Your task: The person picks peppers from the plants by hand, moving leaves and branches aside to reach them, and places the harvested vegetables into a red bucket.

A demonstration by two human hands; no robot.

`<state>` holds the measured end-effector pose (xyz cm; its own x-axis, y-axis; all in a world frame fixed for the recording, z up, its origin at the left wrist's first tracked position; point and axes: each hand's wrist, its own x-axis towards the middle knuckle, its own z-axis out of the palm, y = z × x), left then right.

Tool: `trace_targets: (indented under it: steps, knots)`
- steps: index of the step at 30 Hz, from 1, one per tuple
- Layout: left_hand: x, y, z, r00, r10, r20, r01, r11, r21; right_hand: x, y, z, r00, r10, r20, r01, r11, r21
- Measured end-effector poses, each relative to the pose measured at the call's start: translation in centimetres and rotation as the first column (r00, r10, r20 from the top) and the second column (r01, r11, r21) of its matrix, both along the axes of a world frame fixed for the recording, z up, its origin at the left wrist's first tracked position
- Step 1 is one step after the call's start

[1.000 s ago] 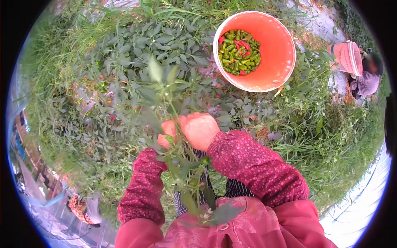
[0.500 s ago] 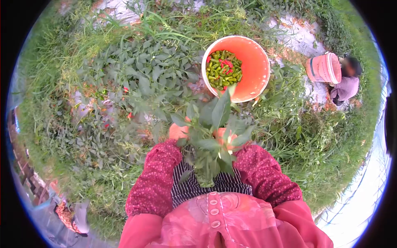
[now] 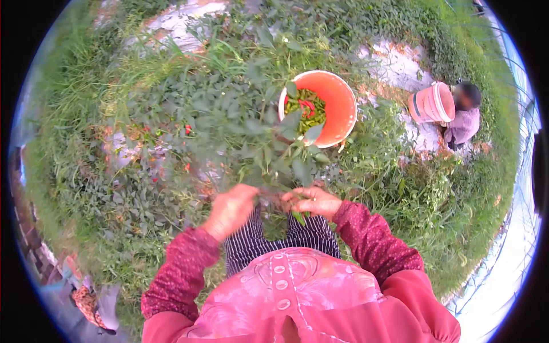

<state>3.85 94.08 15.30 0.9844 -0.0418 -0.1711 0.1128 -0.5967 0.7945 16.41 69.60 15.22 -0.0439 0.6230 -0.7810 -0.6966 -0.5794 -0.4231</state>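
Note:
My left hand (image 3: 233,209) is closed and a little blurred, at the base of a leafy plant (image 3: 274,154) in front of my striped trousers. My right hand (image 3: 311,201) is beside it with curled fingers, and green peppers or leaves (image 3: 299,217) show just below those fingers. What exactly either hand grips is too small and smeared to tell. Past the plant stands an orange-red bucket (image 3: 338,108) with green and red peppers (image 3: 310,108) inside; some leaves overlap its near left rim.
At the right a person in a checked top (image 3: 464,124) crouches behind a pink bucket (image 3: 424,106). Low green plants (image 3: 171,103) and grass spread around, with pale ground sheeting (image 3: 394,66) between rows. Patterned cloth (image 3: 86,303) lies at the lower left.
The leafy plant has moved away from my body, toward the bucket. My hands, earlier mostly behind its leaves, now show, with the left one further left. The buckets appear shifted left in view.

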Motion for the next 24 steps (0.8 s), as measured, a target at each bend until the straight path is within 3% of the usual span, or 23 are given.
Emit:
trace_targets:
  steps: [1, 2, 3, 5, 7, 9, 11, 12, 14, 17, 18, 19, 22, 23, 24]
  knots:
    - [0.5, -1.1, 2.1, 0.998, -0.062, 0.023, 0.064, 0.995, -0.072, -0.1, 0.9, 0.8, 0.998, 0.046, -0.036, -0.043, 0.995, 0.085]
    - [0.8, -2.0, 3.3, 0.993, -0.116, 0.035, 0.118, 0.990, -0.074, -0.8, 1.9, 1.0, 0.985, 0.165, 0.041, -0.168, 0.983, 0.077]
    - [0.8, -2.6, 4.2, 0.985, -0.169, 0.045, 0.172, 0.982, -0.075, -2.1, 2.7, 0.2, 0.953, 0.140, 0.270, -0.215, 0.938, 0.273]
    - [0.0, -2.5, 4.4, 0.942, -0.323, -0.092, 0.315, 0.945, -0.092, -3.6, 4.2, 0.2, 0.856, 0.380, 0.350, -0.467, 0.859, 0.211]
    - [-1.7, -2.5, 3.7, 0.951, -0.301, -0.069, 0.292, 0.950, -0.112, -4.6, 5.7, 0.5, 0.779, 0.426, 0.460, -0.575, 0.777, 0.255]
    - [-2.9, -2.2, 5.3, 0.956, -0.229, -0.181, 0.226, 0.973, -0.040, -4.7, 7.3, 3.1, 0.761, 0.484, 0.432, -0.604, 0.772, 0.197]
    - [-4.9, -2.4, 4.3, 0.947, -0.184, -0.264, 0.189, 0.982, -0.005, -4.6, 9.0, 5.0, 0.483, 0.692, 0.536, -0.806, 0.591, -0.037]
    - [-5.7, -2.4, 4.4, 0.969, -0.117, -0.219, 0.132, 0.990, 0.055, -5.1, 9.5, 4.9, 0.471, 0.689, 0.552, -0.808, 0.588, -0.045]
    - [-7.1, -1.6, 5.0, 0.965, -0.131, -0.228, 0.148, 0.987, 0.058, -6.5, 9.6, 3.5, 0.118, 0.722, 0.681, -0.807, 0.469, -0.358]
    - [-8.3, 0.0, 6.0, 0.946, -0.153, -0.285, 0.188, 0.977, 0.102, -5.5, 9.0, 2.1, 0.000, 0.697, 0.717, -0.680, 0.526, -0.511]
    - [-9.0, 0.6, 6.1, 0.958, -0.109, -0.266, 0.154, 0.975, 0.158, -4.9, 8.4, 0.8, 0.008, 0.709, 0.706, -0.669, 0.528, -0.523]
    - [-10.1, 1.3, 5.7, 0.968, -0.064, -0.244, 0.117, 0.970, 0.212, -4.2, 8.1, 1.3, 0.121, 0.660, 0.741, -0.595, 0.646, -0.478]
    - [-13.8, 3.7, 2.9, 0.937, 0.082, -0.338, 0.020, 0.958, 0.288, -2.4, 6.2, -1.4, 0.376, 0.531, 0.759, -0.489, 0.810, -0.325]
    - [-15.2, 4.3, 2.0, 0.904, 0.142, -0.403, -0.007, 0.948, 0.319, -2.5, 5.7, -1.8, 0.362, 0.522, 0.773, -0.475, 0.816, -0.329]
    - [-17.0, 4.7, 0.3, 0.883, 0.173, -0.436, -0.031, 0.949, 0.314, -2.5, 5.5, -2.2, 0.690, 0.369, 0.623, -0.322, 0.927, -0.192]
